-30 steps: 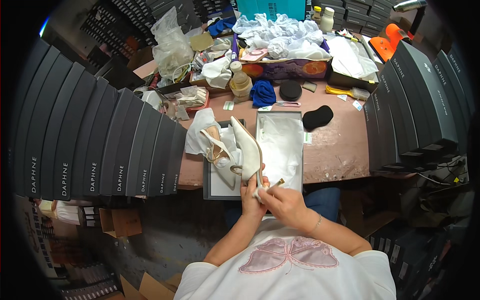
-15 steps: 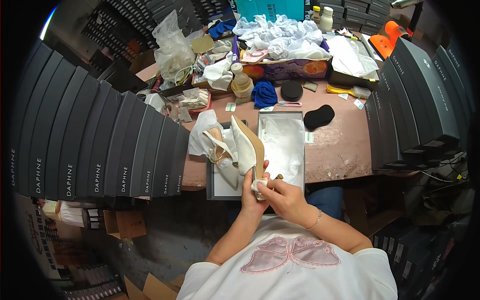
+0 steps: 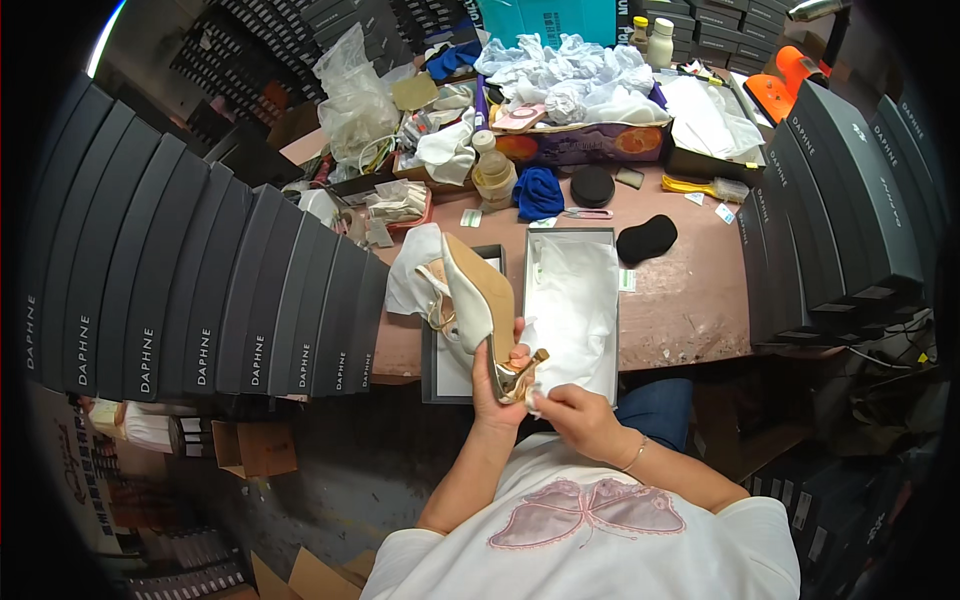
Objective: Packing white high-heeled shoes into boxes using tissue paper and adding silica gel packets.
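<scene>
My left hand point(image 3: 490, 395) is wrapped round the heel end of a white high-heeled shoe point(image 3: 478, 290), whose tan sole faces right and whose toe points up and away. Its slim gold heel point(image 3: 541, 356) juts out to the right. Just below that heel, my right hand point(image 3: 582, 418) pinches a small crumpled white cloth point(image 3: 533, 402) against the back of the shoe. The matching shoe point(image 3: 437, 312) lies partly hidden behind the held one, over a dark-rimmed grey box part point(image 3: 430, 385) beside white paper. An open box part point(image 3: 612, 300) lined with white tissue paper lies to the right.
Tall rows of dark shoeboxes stand at the left point(image 3: 230, 290) and right point(image 3: 850, 200). A black oval pad point(image 3: 647, 239), blue cloth point(image 3: 540, 194), round black tin point(image 3: 592, 186), bottle point(image 3: 493, 175) and yellow brush point(image 3: 705, 187) lie behind. Crumpled paper fills a purple box point(image 3: 590, 145).
The held shoe has tilted left and turned, showing more of its sole and heel. My right hand with the cloth has moved down, slightly away from my left fingers.
</scene>
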The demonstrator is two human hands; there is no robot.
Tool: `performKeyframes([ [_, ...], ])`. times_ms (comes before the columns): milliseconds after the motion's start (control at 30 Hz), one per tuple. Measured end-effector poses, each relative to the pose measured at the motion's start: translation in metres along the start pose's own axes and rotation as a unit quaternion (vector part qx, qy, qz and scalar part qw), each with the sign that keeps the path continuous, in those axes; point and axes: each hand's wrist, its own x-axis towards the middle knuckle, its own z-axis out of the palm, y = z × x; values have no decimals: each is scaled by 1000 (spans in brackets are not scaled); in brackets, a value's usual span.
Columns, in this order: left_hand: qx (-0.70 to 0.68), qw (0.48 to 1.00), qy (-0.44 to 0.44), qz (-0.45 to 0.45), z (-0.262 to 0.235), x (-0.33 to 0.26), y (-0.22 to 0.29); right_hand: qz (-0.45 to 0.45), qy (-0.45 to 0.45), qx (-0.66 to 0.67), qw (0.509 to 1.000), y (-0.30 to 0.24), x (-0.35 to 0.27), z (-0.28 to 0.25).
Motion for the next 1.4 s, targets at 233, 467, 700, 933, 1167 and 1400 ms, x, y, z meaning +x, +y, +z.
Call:
performKeyframes([
  [233,228,964,43,132,6,-4,-18,335,115,612,707,8,25,-4],
  [467,102,982,-129,-93,11,-24,-3,139,43,238,960,-6,38,-52],
  [700,155,980,-37,-118,-12,-5,1,109,-1,154,982,-1,29,-45],
  [933,-57,995,2,-87,-22,0,-13,251,108,201,941,18,1,-58],
  [1167,-150,984,11,-93,-4,-4,-26,161,118,127,972,4,7,-50],
  [1400,-93,988,-7,-123,-22,-9,-31,52,120,87,988,3,42,-40],
])
